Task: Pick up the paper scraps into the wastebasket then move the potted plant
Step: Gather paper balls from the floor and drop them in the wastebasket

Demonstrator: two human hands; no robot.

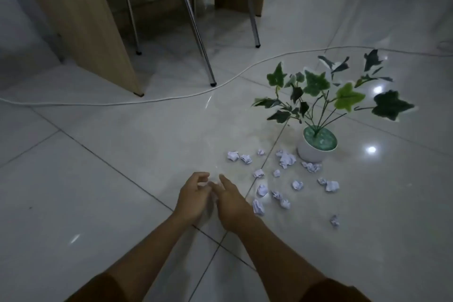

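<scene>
Several crumpled white paper scraps (285, 159) lie scattered on the tiled floor in front of and left of a potted plant (316, 144), a white pot with green ivy-like leaves. My left hand (193, 193) and my right hand (230, 201) hover close together over the floor, just left of the scraps, fingers loosely apart and nothing visibly in them. The nearest scrap (258, 207) lies right beside my right hand. No wastebasket is in view.
A white cable (147, 102) runs across the floor behind the plant. Chrome chair legs (196, 24) and a wooden desk panel (81, 19) stand at the back left. More furniture legs stand at the top right.
</scene>
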